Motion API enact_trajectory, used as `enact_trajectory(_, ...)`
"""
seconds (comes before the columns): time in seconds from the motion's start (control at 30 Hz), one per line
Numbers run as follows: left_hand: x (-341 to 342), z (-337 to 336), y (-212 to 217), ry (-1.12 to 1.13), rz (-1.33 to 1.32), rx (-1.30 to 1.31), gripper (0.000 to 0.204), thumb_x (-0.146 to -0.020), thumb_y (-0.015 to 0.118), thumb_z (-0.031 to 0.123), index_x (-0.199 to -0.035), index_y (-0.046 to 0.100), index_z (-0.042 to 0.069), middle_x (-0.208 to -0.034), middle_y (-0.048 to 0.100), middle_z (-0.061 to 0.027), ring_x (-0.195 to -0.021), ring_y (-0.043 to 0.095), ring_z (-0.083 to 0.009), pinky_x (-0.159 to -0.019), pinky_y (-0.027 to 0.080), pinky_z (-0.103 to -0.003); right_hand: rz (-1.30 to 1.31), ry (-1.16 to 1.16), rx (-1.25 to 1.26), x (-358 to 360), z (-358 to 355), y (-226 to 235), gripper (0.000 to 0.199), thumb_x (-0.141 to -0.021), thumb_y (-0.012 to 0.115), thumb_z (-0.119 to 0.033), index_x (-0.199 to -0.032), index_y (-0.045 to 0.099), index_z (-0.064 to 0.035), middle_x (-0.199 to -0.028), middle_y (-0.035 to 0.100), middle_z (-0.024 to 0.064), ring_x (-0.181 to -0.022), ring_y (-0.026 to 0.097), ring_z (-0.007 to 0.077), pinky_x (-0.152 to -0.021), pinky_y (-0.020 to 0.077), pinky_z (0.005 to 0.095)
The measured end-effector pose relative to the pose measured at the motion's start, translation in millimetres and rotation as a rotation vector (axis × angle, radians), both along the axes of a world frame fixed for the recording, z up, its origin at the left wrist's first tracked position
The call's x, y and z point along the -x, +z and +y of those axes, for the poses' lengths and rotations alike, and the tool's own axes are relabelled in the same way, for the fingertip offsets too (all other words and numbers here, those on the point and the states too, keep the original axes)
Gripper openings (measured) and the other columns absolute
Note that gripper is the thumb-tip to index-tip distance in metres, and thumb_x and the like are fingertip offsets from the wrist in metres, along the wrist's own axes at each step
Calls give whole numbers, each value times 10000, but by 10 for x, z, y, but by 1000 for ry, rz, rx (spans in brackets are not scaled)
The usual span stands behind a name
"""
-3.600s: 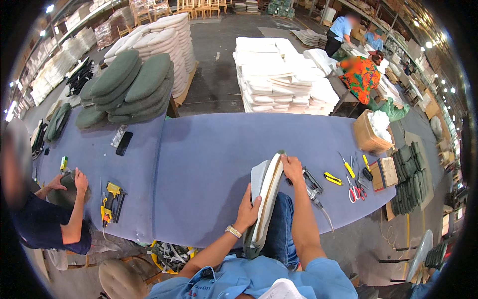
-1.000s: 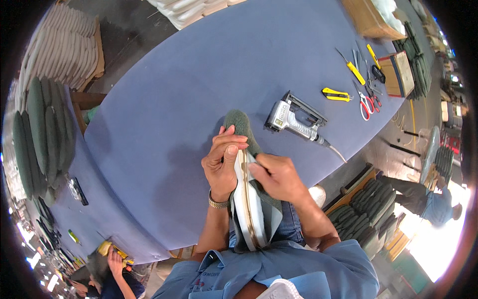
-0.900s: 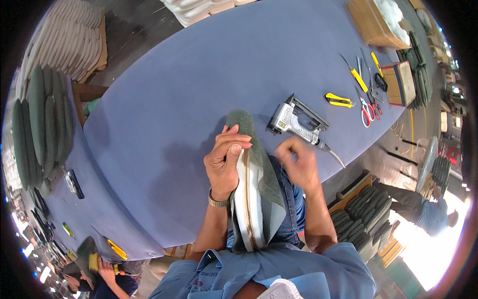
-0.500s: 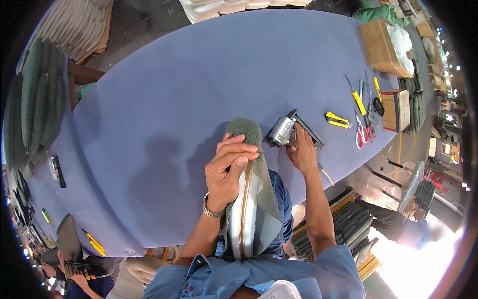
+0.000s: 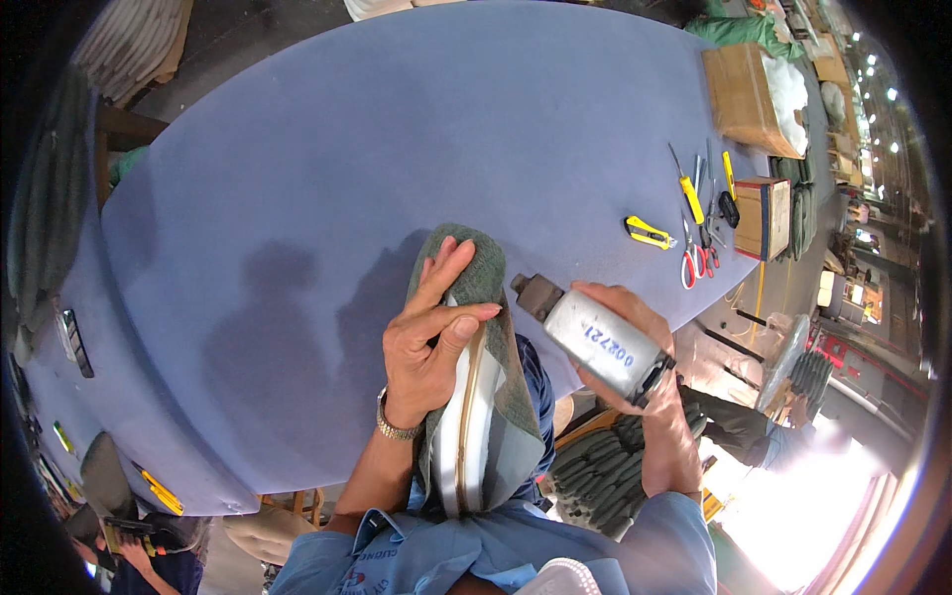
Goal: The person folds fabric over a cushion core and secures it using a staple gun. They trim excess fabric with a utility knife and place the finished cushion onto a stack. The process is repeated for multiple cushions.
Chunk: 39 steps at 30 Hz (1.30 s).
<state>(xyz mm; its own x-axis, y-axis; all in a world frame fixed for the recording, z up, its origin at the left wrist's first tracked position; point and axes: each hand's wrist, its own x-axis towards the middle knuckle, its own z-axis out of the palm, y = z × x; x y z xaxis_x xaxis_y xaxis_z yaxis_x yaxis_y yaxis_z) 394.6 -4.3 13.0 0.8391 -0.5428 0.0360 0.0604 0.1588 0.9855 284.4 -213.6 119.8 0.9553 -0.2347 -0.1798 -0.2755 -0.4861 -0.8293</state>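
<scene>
A padded piece in green-grey fabric (image 5: 466, 260) stands on edge against my body, its white padding and a brownish strip along the edge facing up. My left hand (image 5: 426, 342), with a metal-band watch at the wrist, closes on its upper end; the thumb and fingers press the fabric fold. Just to the right, my right hand (image 5: 635, 309) grips a silver and black staple gun (image 5: 602, 342) in the air, its dark nose pointing toward the padded piece. The gun's handle and most of my right fingers are hidden behind its body.
The blue-covered table (image 5: 297, 119) spreads ahead. On its right lie a yellow cutter (image 5: 650, 232), red-handled pliers (image 5: 689, 268), a yellow-handled screwdriver (image 5: 691, 198) and a small box (image 5: 762, 218). An open carton (image 5: 734, 99) holds white stuffing. Another person's hands (image 5: 134, 550) work at lower left.
My right hand has lifted the staple gun off the table and brought it nearer, turned toward the padded piece. My left hand's fingers have shifted slightly on the fabric. The view has moved a little.
</scene>
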Motion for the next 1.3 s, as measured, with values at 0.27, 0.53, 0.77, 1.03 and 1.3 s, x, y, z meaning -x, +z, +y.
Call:
enact_trajectory(0.27, 2, 34, -12, 5, -9, -9, 203, -974, 702, 197, -1040, 815, 42, -1386, 660, -176, -1436, 500, -352, -1242, 274, -528, 63, 51, -11, -132, 155, 100, 719, -747, 880, -259, -1342, 623, 52, -1111, 715, 180, -994, 726, 279, -865, 551, 355)
enact_trajectory(0.53, 8, 42, -22, 13, 13, 14, 172, -951, 726, 133, -1071, 808, 41, -1307, 714, -148, -1384, 560, -334, -1229, 314, -529, 161, -11, -49, -165, 278, 200, 697, -750, 843, -134, -1388, 599, 6, -1157, 708, 172, -1039, 722, 269, -906, 553, 345)
enact_trajectory(0.77, -12, 50, -39, 12, 18, 8, 178, -927, 751, 99, -1086, 803, 37, -1273, 731, -148, -1352, 594, -316, -1213, 349, -514, 201, 69, -19, -246, 215, 219, 741, -742, 835, -146, -1415, 558, -3, -1293, 681, 177, -1156, 711, 290, -956, 556, 387)
enact_trajectory(1.03, -34, 43, -47, 45, 58, 4, 173, -910, 764, 61, -1076, 804, 33, -1222, 752, -149, -1296, 640, -310, -1200, 376, -488, 380, 167, -48, -513, 85, 276, 793, -715, 849, -183, -1435, 538, -63, -1303, 668, 175, -1157, 698, 362, -968, 546, 375)
enact_trajectory(1.3, -491, 178, -162, -211, 385, 130, 343, -1065, 593, 272, -1012, 813, 14, -1105, 781, -158, -1202, 694, -284, -1112, 461, -435, 420, 239, -101, -664, -25, 242, 829, -719, 851, -267, -1456, 519, -82, -1359, 644, 130, -1202, 680, 295, -1013, 517, 366)
